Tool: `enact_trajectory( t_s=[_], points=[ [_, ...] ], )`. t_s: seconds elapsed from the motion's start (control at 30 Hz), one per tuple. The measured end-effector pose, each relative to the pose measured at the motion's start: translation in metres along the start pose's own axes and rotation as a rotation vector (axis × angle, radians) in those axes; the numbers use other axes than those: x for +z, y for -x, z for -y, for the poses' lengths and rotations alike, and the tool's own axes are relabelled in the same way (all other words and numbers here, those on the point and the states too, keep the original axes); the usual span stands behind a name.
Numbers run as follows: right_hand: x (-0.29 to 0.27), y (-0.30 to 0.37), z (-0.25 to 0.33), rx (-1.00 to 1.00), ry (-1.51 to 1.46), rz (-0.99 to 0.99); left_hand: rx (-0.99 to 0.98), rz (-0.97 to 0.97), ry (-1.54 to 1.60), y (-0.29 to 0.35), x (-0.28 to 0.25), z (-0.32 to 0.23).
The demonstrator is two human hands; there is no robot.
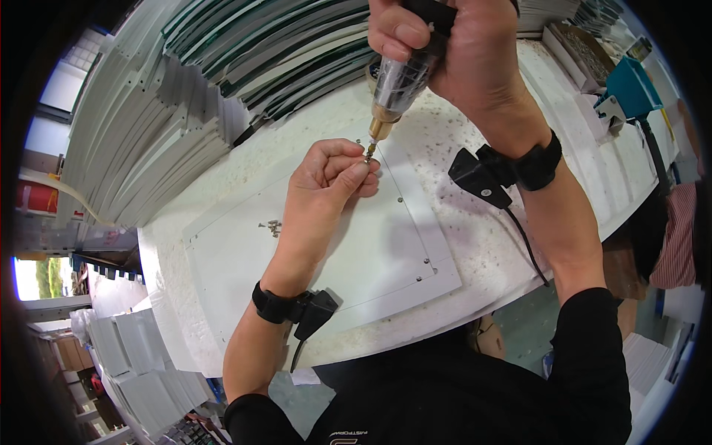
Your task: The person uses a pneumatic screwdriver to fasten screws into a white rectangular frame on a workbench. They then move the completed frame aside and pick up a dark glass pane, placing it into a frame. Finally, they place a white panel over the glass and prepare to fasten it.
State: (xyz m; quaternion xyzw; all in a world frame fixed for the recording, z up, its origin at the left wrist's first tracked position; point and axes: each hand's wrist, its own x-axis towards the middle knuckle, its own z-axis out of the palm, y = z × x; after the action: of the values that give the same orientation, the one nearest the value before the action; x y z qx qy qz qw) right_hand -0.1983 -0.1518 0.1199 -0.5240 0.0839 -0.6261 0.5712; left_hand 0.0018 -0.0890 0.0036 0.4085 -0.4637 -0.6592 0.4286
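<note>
A white rectangular panel lies on the pale worktable. Above its far edge, my left hand pinches a small screw between thumb and fingertips. My right hand grips a power screwdriver, held bit down. Its brass-coloured nose and bit meet the screw at my left fingertips; whether the screw sits in a hole is hidden by the fingers. Several screw heads dot the panel's right border. A little heap of loose screws rests on the panel, left of my left forearm.
Tall stacks of white panels and dark-edged sheets line the table's far left side. At the far right stand a box of small metal parts and a teal bin. Black straps with cabled devices circle both wrists.
</note>
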Motion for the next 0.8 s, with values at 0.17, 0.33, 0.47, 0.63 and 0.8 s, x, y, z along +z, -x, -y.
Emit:
enact_trajectory(
  t_s=[0.17, 0.33, 0.47, 0.63, 0.8],
  points=[
    [0.022, 0.002, 0.004, 0.048, 0.185, -0.016, 0.183, -0.079, -0.478, -0.004, 0.009, -0.002],
    [0.01, 0.001, -0.02, -0.07, 0.239, 0.137, 0.182, -0.108, -0.546, -0.011, 0.014, 0.001],
    [0.008, -0.004, -0.041, -0.128, 0.231, 0.126, 0.19, -0.107, -0.562, -0.013, 0.014, 0.004],
    [0.008, 0.002, -0.028, -0.047, 0.31, 0.132, 0.213, -0.104, -0.633, -0.012, 0.015, 0.003],
    [0.002, 0.0, -0.042, -0.053, 0.29, 0.153, 0.199, -0.09, -0.655, -0.011, 0.016, -0.002]
  ],
)
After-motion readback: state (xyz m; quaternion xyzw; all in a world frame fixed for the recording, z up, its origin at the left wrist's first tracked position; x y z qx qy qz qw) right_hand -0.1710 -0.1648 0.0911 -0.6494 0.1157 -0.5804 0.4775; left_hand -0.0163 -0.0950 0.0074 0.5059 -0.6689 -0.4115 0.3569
